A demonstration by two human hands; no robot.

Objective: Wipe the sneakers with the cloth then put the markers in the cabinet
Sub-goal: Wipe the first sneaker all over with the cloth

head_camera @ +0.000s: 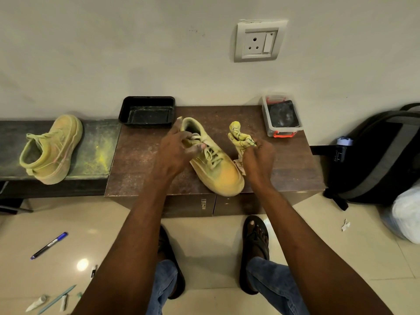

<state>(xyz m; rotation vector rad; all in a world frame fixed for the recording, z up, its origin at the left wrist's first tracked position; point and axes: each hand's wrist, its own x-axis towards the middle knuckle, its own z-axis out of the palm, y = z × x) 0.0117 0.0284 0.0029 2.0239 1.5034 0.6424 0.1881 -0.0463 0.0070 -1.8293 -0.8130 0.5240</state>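
Left hand [176, 146]: fingers pinching the laces of the sneaker [213, 160] at centre.
Right hand [256, 158]: gripping the cloth [238, 137], at the sneaker's 3 o'clock.

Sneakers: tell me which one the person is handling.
The sneaker on the brown cabinet; the left hand grips its laces. The other sneaker sits untouched on the dark bench.

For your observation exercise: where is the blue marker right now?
In the head view, the blue marker lies on the floor tiles at lower left, in front of the dark bench holding the second sneaker.
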